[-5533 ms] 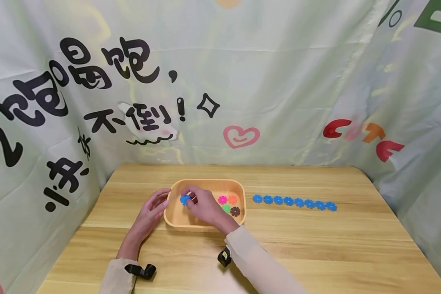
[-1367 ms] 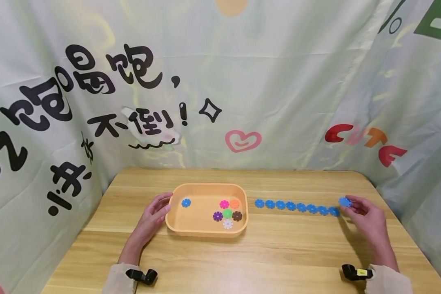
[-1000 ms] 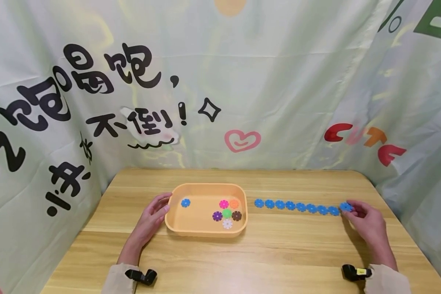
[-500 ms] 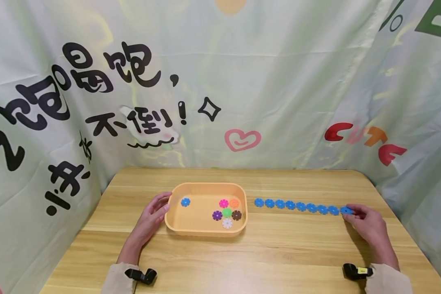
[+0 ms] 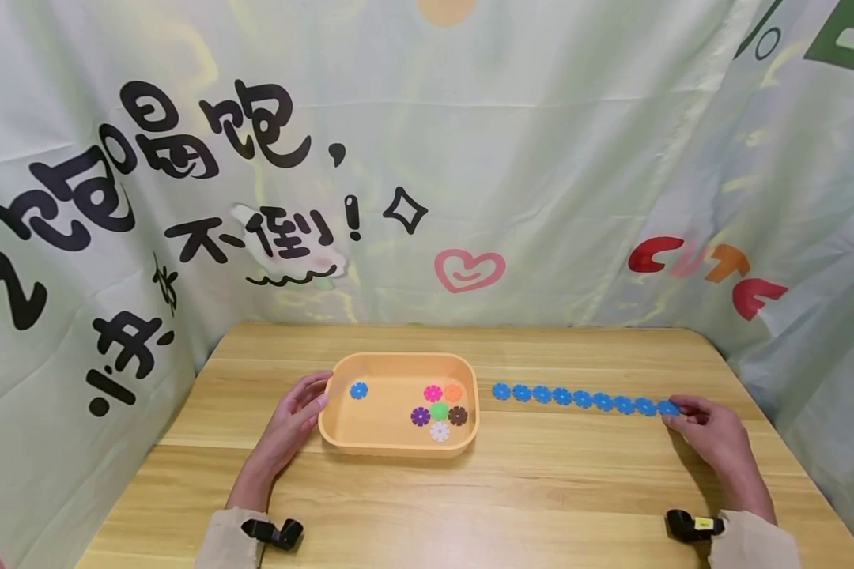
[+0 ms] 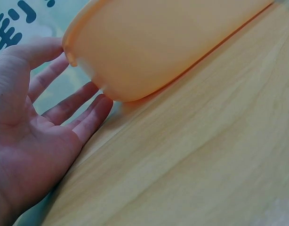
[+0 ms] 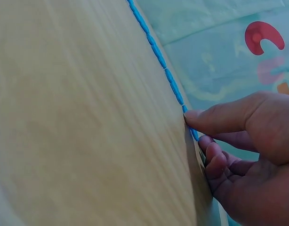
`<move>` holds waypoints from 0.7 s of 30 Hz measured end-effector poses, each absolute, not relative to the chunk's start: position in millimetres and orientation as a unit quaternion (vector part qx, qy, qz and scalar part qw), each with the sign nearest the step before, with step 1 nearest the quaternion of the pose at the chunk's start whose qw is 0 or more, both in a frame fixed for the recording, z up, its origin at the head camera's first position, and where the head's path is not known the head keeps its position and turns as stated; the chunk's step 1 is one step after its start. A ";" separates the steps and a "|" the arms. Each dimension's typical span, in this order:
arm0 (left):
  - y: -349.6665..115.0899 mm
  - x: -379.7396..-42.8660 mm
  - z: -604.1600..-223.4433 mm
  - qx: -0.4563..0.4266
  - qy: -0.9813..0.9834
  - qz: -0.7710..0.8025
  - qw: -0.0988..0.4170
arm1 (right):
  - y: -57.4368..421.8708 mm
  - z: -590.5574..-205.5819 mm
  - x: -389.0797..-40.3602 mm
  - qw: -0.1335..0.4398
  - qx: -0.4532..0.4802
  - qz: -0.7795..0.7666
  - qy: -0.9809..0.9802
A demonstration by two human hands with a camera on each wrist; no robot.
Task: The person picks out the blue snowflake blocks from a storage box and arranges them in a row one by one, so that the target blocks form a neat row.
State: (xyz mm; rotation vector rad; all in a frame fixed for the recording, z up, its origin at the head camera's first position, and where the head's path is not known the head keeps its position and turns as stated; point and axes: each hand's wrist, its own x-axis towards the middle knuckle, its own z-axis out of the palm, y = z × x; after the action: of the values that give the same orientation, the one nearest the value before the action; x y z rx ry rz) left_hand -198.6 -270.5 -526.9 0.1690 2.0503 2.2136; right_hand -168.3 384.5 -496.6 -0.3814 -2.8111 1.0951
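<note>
In the head view my right hand [image 5: 715,433] pinches a blue snowflake disc [image 5: 668,408] at the right end of a row of blue snowflake discs [image 5: 582,399]. The right wrist view shows the row edge-on, with thumb and fingers at its last disc [image 7: 195,134]. My left hand [image 5: 289,419] rests against the left end of an orange tray [image 5: 398,452]. In the left wrist view, its spread, slightly bent fingers [image 6: 71,103] touch the tray's outer wall. A single blue snowflake disc [image 5: 359,390] lies at the tray's left side.
Inside the tray's right half lie several other discs, including a pink disc [image 5: 432,393], a purple disc [image 5: 420,416] and a white disc [image 5: 439,431]. The wooden table [image 5: 512,490] is backed by a printed curtain [image 5: 541,174].
My right hand went from inside the tray to the row's right end with a blue disc, then lowered it beside the last one. The left hand stays at the tray.
</note>
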 end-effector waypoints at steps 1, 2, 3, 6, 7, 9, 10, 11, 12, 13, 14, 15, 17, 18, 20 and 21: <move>-270.6 -198.7 -526.9 0.056 0.677 0.731 0.060 | 384.5 -496.4 -168.1 0.050 -0.127 0.360 -0.923; -270.7 -198.7 -526.9 0.057 0.677 0.732 0.059 | 384.3 -496.1 -167.8 0.051 -0.129 0.361 -0.922; -270.8 -198.8 -526.9 0.057 0.677 0.731 0.060 | 383.9 -495.9 -167.5 0.052 -0.131 0.362 -0.921; -270.8 -198.7 -526.8 0.057 0.679 0.729 0.062 | 381.8 -493.7 -166.0 0.058 -0.138 0.375 -0.915; -270.7 -198.5 -526.8 0.056 0.681 0.727 0.062 | 380.6 -493.2 -164.9 0.061 -0.139 0.380 -0.912; -270.4 -198.1 -526.6 0.055 0.683 0.725 0.063 | 378.2 -491.3 -163.3 0.064 -0.139 0.394 -0.906; -270.2 -197.9 -526.5 0.055 0.684 0.725 0.064 | 376.5 -489.9 -162.3 0.066 -0.135 0.400 -0.904; -270.0 -197.8 -526.3 0.054 0.684 0.724 0.064 | 375.0 -488.5 -161.6 0.068 -0.130 0.407 -0.902; -269.8 -197.8 -526.1 0.054 0.684 0.725 0.064 | 372.8 -486.8 -160.7 0.071 -0.124 0.411 -0.901; -269.6 -197.7 -526.0 0.055 0.683 0.725 0.064 | 370.6 -485.1 -160.1 0.074 -0.116 0.414 -0.900; -269.4 -197.7 -525.8 0.055 0.683 0.726 0.064 | 368.0 -483.2 -159.7 0.078 -0.108 0.417 -0.899; -269.2 -197.7 -525.7 0.056 0.682 0.726 0.064 | 365.1 -481.5 -159.3 0.083 -0.100 0.417 -0.899; -269.0 -197.6 -525.6 0.059 0.681 0.728 0.063 | 359.0 -478.0 -159.5 0.094 -0.087 0.422 -0.897; -269.0 -197.7 -525.6 0.061 0.679 0.729 0.062 | 355.6 -476.5 -159.8 0.100 -0.080 0.422 -0.898; -269.4 -197.7 -526.2 0.065 0.676 0.731 0.060 | 349.0 -474.0 -161.4 0.111 -0.065 0.425 -0.896; -269.8 -197.8 -526.6 0.067 0.676 0.732 0.059 | 345.5 -472.8 -162.3 0.115 -0.059 0.425 -0.896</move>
State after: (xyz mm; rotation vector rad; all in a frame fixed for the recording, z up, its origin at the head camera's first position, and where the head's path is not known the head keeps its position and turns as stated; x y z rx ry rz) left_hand -197.8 -269.8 -526.6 0.2042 2.0460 2.2167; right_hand -162.3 345.5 -472.8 -0.1723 -2.6251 1.2447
